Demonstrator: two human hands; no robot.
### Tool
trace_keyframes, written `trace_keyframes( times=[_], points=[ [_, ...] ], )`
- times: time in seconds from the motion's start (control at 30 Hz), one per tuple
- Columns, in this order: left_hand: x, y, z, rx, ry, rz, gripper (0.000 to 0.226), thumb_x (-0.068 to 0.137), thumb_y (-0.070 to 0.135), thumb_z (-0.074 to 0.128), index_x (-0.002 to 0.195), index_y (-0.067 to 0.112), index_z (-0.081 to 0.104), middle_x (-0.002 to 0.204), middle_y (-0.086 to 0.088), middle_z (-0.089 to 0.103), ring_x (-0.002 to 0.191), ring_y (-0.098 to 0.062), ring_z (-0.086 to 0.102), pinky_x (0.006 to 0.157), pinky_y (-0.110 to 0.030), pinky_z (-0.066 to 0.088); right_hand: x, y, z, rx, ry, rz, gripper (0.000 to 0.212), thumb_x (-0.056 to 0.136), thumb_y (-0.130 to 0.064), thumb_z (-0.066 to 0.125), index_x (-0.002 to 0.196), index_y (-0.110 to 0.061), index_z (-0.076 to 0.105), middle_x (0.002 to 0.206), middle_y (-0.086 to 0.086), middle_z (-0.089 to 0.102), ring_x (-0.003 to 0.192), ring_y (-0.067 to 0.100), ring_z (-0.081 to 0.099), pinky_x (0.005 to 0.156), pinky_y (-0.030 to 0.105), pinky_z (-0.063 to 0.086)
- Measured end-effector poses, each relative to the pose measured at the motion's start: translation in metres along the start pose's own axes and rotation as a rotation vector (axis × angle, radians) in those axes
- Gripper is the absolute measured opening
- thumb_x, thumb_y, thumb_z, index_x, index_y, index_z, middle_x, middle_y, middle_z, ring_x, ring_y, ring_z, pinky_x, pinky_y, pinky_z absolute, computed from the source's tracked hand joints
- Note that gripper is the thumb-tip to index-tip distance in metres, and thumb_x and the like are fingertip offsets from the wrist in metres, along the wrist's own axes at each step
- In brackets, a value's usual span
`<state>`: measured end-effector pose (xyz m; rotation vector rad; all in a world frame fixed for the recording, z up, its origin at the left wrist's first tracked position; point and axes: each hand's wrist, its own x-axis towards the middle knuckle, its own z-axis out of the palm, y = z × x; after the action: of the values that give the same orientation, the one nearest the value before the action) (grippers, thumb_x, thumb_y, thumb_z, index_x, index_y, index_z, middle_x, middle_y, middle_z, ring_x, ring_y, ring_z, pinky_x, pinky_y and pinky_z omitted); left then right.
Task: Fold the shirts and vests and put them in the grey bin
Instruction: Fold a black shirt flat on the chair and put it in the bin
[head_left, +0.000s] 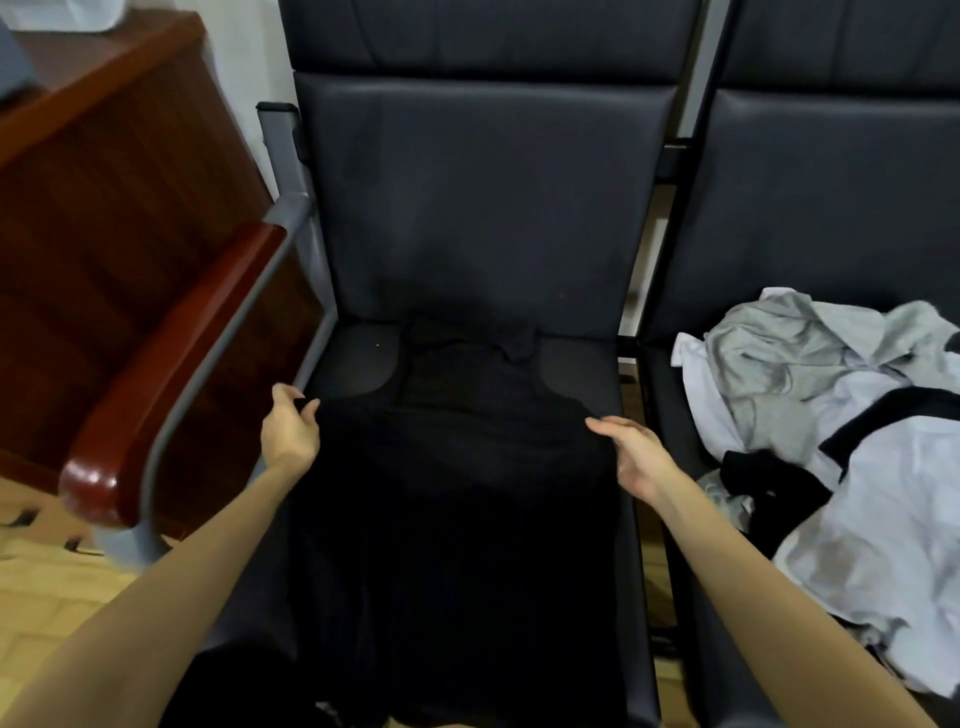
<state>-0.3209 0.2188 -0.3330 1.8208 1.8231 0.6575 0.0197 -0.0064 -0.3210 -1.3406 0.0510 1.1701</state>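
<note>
Lying flat on the dark seat (597, 374) in front of us is a black vest (457, 493), its straps pointing toward twelve o'clock against the base of the seat back (483, 208) and its hem running down toward six o'clock, over the front edge of the cushion. We are reaching both bare arms over it. Our left hand (291, 428) is hovering at the vest's nine o'clock edge, by the armhole, with the fingers loosely curled and the thumb apart; the fingertips are lying right at the cloth, but we cannot tell whether they are pinching it or only touching. Our right hand (636, 454) is sitting at the three o'clock edge, palm turned inward, fingers nearly straight and relaxed, gripping nothing that we can make out.

Moving outward toward three o'clock, a pile of clothes (831, 415) is resting on the neighbouring seat (670, 415): grey and pale garments crumpled together, with a black band crossing them and a small black piece tucked at the pile's near left side. Part of the pile is hanging over that seat's front edge. At nine o'clock, a reddish wooden armrest (171, 374) on a grey metal frame is bordering our seat, and beyond it, toward ten o'clock, a dark wooden cabinet (104, 182) is standing. Pale wooden flooring (41, 587) is showing at eight o'clock.
</note>
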Motion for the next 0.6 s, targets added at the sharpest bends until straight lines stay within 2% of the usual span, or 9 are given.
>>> trace_keyframes(
  times=[0.07, 0.13, 0.2, 0.27, 0.33, 0.5, 0.6],
  points=[
    [0.005, -0.005, 0.001, 0.025, -0.024, 0.022, 0.018, 0.101, 0.017, 0.048, 0.112, 0.004, 0.045, 0.077, -0.015, 0.058, 0.074, -0.034, 0.058, 0.065, -0.039, 0.04, 0.004, -0.005, -0.004, 0.143, -0.033, 0.003, 0.01, 0.087, -0.003, 0.065, 0.094, -0.01, 0.065, 0.097, 0.012, 0.071, 0.091, 0.022, 0.068, 0.089, 0.035, 0.054],
    [0.012, -0.008, 0.002, 0.053, -0.041, 0.066, 0.014, 0.101, 0.015, 0.047, 0.11, 0.005, 0.044, 0.071, -0.013, 0.056, 0.07, -0.035, 0.059, 0.062, -0.039, 0.039, 0.008, -0.012, -0.006, 0.201, 0.016, -0.089, 0.014, 0.088, 0.002, 0.063, 0.094, -0.01, 0.067, 0.09, 0.009, 0.073, 0.083, 0.018, 0.07, 0.085, 0.03, 0.055],
    [0.021, -0.007, 0.003, 0.081, -0.055, 0.108, 0.012, 0.101, 0.014, 0.047, 0.108, 0.005, 0.044, 0.071, -0.014, 0.058, 0.069, -0.036, 0.059, 0.061, -0.039, 0.04, 0.016, -0.017, -0.006, 0.02, 0.156, -0.277, 0.018, 0.084, 0.007, 0.065, 0.086, -0.011, 0.068, 0.08, 0.006, 0.07, 0.077, 0.015, 0.068, 0.08, 0.025, 0.056],
    [0.032, -0.002, 0.003, 0.111, -0.049, 0.152, 0.011, 0.101, 0.011, 0.045, 0.109, 0.004, 0.044, 0.077, -0.016, 0.06, 0.07, -0.034, 0.058, 0.062, -0.039, 0.04, 0.024, -0.022, -0.004, -0.278, 0.322, -0.471, 0.024, 0.083, 0.009, 0.067, 0.078, -0.015, 0.066, 0.078, 0.0, 0.063, 0.075, 0.009, 0.061, 0.078, 0.02, 0.05],
    [0.043, 0.005, 0.003, 0.148, -0.041, 0.183, 0.012, 0.101, 0.011, 0.044, 0.11, 0.003, 0.044, 0.082, -0.019, 0.06, 0.075, -0.037, 0.057, 0.064, -0.04, 0.04, 0.037, -0.028, -0.004, -0.461, 0.432, -0.594, 0.02, 0.083, 0.007, 0.068, 0.08, -0.013, 0.064, 0.08, -0.003, 0.061, 0.075, 0.005, 0.058, 0.079, 0.02, 0.047],
    [0.05, 0.011, 0.006, 0.129, -0.063, 0.09, 0.013, 0.101, 0.015, 0.045, 0.11, 0.005, 0.045, 0.098, -0.026, 0.063, 0.09, -0.042, 0.06, 0.072, -0.041, 0.043, 0.063, -0.029, -0.01, -0.615, 0.488, -0.605, 0.018, 0.08, 0.002, 0.074, 0.085, -0.009, 0.061, 0.085, 0.007, 0.064, 0.082, 0.017, 0.062, 0.092, 0.033, 0.052],
    [0.032, 0.008, 0.01, 0.084, -0.111, 0.05, 0.026, 0.1, 0.021, 0.049, 0.119, 0.003, 0.044, 0.115, -0.027, 0.061, 0.104, -0.044, 0.059, 0.083, -0.046, 0.046, 0.056, -0.016, -0.011, -0.742, 0.425, -0.574, 0.017, 0.082, -0.004, 0.073, 0.096, -0.004, 0.065, 0.089, 0.008, 0.065, 0.08, 0.016, 0.06, 0.088, 0.024, 0.049]
  ],
)
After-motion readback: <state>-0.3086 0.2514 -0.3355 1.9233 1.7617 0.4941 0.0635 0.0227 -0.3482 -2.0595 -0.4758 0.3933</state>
